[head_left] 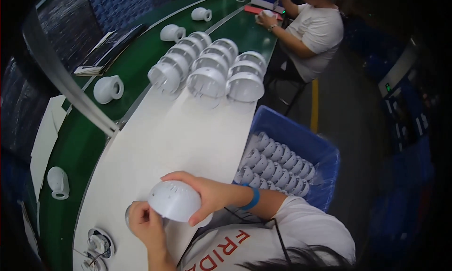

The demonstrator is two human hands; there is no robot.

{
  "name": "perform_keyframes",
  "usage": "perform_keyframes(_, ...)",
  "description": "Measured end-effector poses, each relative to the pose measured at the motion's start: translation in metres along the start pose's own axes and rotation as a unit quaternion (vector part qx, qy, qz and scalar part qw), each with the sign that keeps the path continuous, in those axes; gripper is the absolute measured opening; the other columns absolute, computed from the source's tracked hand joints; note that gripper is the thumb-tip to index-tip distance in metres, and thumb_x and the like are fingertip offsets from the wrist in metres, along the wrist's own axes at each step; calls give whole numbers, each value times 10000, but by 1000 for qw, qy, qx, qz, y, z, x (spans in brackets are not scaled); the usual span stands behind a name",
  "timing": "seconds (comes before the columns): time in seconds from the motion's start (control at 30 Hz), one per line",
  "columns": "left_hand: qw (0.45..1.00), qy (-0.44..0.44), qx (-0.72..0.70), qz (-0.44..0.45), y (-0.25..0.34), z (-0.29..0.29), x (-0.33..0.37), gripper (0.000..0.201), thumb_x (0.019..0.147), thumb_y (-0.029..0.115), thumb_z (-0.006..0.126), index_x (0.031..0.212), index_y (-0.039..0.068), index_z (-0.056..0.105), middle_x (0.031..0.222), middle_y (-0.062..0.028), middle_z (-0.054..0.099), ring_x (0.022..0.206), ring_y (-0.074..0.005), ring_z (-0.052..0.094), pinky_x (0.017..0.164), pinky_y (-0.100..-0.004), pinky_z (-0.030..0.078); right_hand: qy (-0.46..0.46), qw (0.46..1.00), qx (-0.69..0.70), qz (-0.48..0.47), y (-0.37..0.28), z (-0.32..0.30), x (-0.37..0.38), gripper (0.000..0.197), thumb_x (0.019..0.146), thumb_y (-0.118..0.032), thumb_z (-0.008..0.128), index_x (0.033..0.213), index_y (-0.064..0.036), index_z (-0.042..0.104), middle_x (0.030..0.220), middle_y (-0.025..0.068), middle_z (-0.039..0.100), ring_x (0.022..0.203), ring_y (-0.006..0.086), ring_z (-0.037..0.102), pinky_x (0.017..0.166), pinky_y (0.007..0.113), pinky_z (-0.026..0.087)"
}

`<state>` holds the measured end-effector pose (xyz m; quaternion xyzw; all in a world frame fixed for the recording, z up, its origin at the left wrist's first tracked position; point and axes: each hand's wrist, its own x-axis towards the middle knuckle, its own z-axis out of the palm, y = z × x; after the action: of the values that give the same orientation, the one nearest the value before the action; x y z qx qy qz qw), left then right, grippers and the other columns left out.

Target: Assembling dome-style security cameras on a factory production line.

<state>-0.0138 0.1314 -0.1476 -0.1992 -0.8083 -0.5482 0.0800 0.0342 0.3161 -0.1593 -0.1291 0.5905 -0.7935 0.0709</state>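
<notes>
A white plastic dome-shaped shell (175, 201) is in my right hand (205, 195), domed side up, with fingers along its far edge and the thumb at its near side. Small slots show on its top. My left hand (145, 221) is closed at the shell's left edge, fingers curled together; what they pinch is hidden. Another rounded white part (205, 220) shows beneath the shell and my right hand. A greyish round edge (127, 216) peeks out behind my left hand. Both hands are over the white tabletop (165, 139), near its front.
Rows of stacked white shells (207, 82) stand at the table's far end. Right of the table, a blue crate (294, 125) holds many more. White rounded housings (108, 89) sit along the green conveyor (77, 139). Wired round parts (100, 242) lie front left. A co-worker (310, 35) sits far right.
</notes>
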Motion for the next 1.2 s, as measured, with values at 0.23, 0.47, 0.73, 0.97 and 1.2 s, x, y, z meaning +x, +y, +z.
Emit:
perform_keyframes(0.23, 965, -25, -188, -181, -8, -3, 2, 122, 767, 27, 589, 663, 14, 526, 634, 15, 465, 576, -60, 408, 533, -192, 319, 27, 989, -134, -50, 5, 5, -1, 1034, 526, -285, 832, 1334, -53, 231, 1246, 132, 397, 1163, 237, 391, 966, 357, 328)
perform_keyframes(0.47, 994, 55, -47, 77, -1, 17, 4, 61, 744, -67, 584, 757, -25, 542, 794, -57, 499, 677, -113, 473, 598, -199, 392, 55, 986, 160, -5, 20, 1, -3, 1072, 517, -331, 833, 1345, -56, 209, 1275, 127, 381, 1184, 232, 384, 982, 361, 322)
perform_keyframes(0.73, 968, 116, 102, 199, -7, 1, 5, 161, 672, -9, 694, 816, 35, 639, 761, -47, 464, 602, -118, 431, 484, -215, 338, 27, 982, 177, 58, 13, 25, 15, 1085, 543, -689, 668, 1296, -5, 289, 1255, 135, 416, 1156, 223, 439, 922, 343, 405)
perform_keyframes(0.97, 952, 109, 144, 249, -7, -9, 3, 206, 643, 2, 679, 833, 58, 623, 744, -45, 385, 623, -155, 390, 473, -248, 314, 69, 977, 187, 71, 10, 41, 20, 1116, 490, -665, 714, 1307, -39, 283, 1248, 150, 417, 1168, 254, 431, 963, 377, 373)
perform_keyframes(1.2, 952, 118, 133, 250, -7, -12, 7, 186, 636, -25, 659, 791, 54, 594, 751, -61, 400, 632, -186, 414, 508, -274, 336, 47, 983, 174, 30, 38, 23, 24, 1132, 463, -602, 763, 1322, -53, 271, 1263, 132, 412, 1203, 255, 386, 982, 384, 336)
